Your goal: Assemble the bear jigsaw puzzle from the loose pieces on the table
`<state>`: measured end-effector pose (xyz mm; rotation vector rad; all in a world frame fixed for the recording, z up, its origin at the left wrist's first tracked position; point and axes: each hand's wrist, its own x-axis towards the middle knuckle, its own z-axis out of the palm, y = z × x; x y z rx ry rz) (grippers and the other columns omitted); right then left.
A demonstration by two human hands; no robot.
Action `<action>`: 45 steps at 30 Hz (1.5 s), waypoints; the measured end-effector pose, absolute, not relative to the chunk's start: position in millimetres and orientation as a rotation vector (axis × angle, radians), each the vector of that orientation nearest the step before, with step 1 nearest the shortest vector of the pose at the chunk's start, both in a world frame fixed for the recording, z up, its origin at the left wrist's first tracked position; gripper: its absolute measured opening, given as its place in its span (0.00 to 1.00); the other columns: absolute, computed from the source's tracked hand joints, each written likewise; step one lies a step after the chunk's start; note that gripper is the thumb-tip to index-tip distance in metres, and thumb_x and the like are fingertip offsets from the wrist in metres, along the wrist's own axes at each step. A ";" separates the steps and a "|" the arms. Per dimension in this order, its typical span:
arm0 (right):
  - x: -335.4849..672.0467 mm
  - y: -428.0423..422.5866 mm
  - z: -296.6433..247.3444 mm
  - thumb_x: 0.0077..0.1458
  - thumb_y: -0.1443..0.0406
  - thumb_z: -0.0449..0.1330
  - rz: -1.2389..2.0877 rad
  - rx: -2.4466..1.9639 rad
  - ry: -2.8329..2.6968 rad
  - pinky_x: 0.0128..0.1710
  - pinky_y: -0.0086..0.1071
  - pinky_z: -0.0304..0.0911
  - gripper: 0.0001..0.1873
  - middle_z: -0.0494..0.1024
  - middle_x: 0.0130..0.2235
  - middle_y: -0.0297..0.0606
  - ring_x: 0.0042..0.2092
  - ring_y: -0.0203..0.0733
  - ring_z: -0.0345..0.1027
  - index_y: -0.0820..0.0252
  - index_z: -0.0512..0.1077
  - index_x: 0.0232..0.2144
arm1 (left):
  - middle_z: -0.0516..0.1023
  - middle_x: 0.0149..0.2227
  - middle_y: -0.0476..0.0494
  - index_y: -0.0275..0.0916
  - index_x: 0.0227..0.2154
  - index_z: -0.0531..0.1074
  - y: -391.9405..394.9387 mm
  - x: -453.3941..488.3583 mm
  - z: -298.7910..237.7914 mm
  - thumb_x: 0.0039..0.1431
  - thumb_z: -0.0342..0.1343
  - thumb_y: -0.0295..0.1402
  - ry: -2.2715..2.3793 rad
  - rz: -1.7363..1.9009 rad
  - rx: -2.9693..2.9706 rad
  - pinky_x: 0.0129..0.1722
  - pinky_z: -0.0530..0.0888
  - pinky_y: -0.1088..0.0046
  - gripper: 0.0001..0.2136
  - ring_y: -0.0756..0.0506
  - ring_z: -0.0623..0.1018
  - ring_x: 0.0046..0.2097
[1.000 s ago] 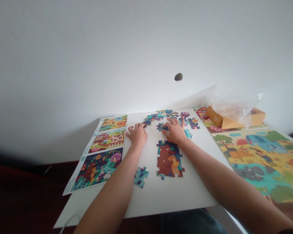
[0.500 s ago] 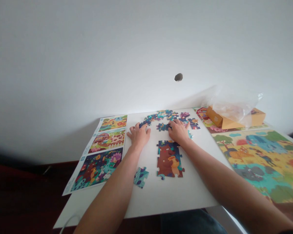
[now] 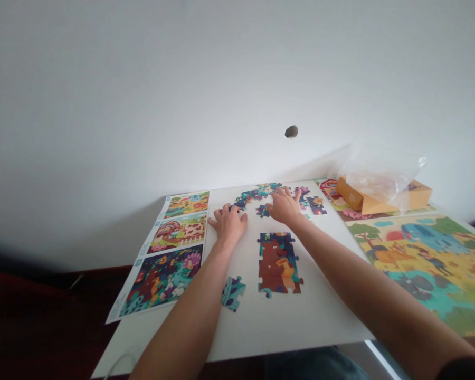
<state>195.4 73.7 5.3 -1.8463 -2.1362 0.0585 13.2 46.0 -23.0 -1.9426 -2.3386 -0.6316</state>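
Note:
My left hand (image 3: 229, 222) lies flat on the white table (image 3: 261, 322), fingers spread, its fingertips touching dark loose puzzle pieces (image 3: 245, 198) at the far edge. Just to its right, my right hand (image 3: 284, 206) rests palm down with fingers stretched over more loose pieces, beside a small blue piece (image 3: 262, 211). Below both hands lies a joined block of pieces showing a brown bear (image 3: 277, 263). A small teal joined bit (image 3: 233, 293) sits next to my left forearm.
A reference sheet with three pictures (image 3: 170, 248) lies at the left. A finished savanna puzzle (image 3: 427, 264) covers the right side. Behind it stand an orange box (image 3: 364, 198) and a clear plastic bag (image 3: 383, 171). A white wall rises right behind the table.
My right hand has slid a little farther back and right over the loose pieces. My left hand has edged slightly right. The view has tipped a little, so everything sits lower.

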 end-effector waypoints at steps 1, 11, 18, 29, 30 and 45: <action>192.2 80.3 3.8 0.63 0.54 0.50 0.088 -1.828 -2.142 0.62 0.70 0.31 0.26 0.60 0.66 0.49 0.68 0.62 0.42 0.56 0.66 0.60 | 0.68 0.62 0.41 0.47 0.47 0.76 45.7 13.3 -22.3 0.59 0.55 0.42 -2.335 -0.630 -1.951 0.58 0.56 0.35 0.15 0.30 0.64 0.59; 180.9 86.0 -13.5 0.60 0.66 0.50 0.087 -1.560 -2.252 0.64 0.67 0.23 0.19 0.75 0.54 0.43 0.61 0.55 0.57 0.53 0.75 0.49 | 0.67 0.63 0.45 0.55 0.54 0.72 44.7 13.8 -22.0 0.63 0.51 0.40 -2.227 -0.563 -2.074 0.58 0.54 0.32 0.18 0.31 0.64 0.59; 187.5 85.2 -12.2 0.60 0.61 0.52 0.073 -1.568 -2.191 0.64 0.67 0.26 0.19 0.74 0.56 0.41 0.62 0.57 0.56 0.51 0.75 0.50 | 0.65 0.64 0.45 0.57 0.55 0.72 44.7 13.8 -24.0 0.64 0.49 0.39 -2.217 -0.535 -2.087 0.57 0.53 0.28 0.18 0.30 0.63 0.60; 186.2 84.4 -13.7 0.52 0.70 0.53 0.123 -1.558 -2.179 0.64 0.66 0.23 0.20 0.77 0.52 0.37 0.59 0.53 0.58 0.48 0.80 0.41 | 0.65 0.63 0.45 0.59 0.51 0.74 42.7 18.3 -18.7 0.62 0.52 0.36 -2.176 -0.550 -2.139 0.58 0.52 0.29 0.16 0.31 0.62 0.60; 186.9 85.1 -14.4 0.52 0.70 0.53 0.123 -1.593 -2.157 0.64 0.67 0.23 0.20 0.76 0.52 0.38 0.59 0.53 0.58 0.48 0.80 0.40 | 0.66 0.63 0.45 0.58 0.50 0.75 42.8 18.4 -18.8 0.62 0.53 0.37 -2.193 -0.567 -2.124 0.58 0.52 0.29 0.15 0.31 0.62 0.60; 183.5 81.9 -13.4 0.61 0.58 0.54 0.070 -1.582 -2.216 0.62 0.69 0.23 0.15 0.68 0.59 0.41 0.62 0.57 0.52 0.45 0.79 0.45 | 0.71 0.56 0.38 0.48 0.46 0.78 44.6 16.3 -19.7 0.59 0.55 0.42 -2.311 -0.669 -1.870 0.60 0.52 0.33 0.14 0.30 0.63 0.59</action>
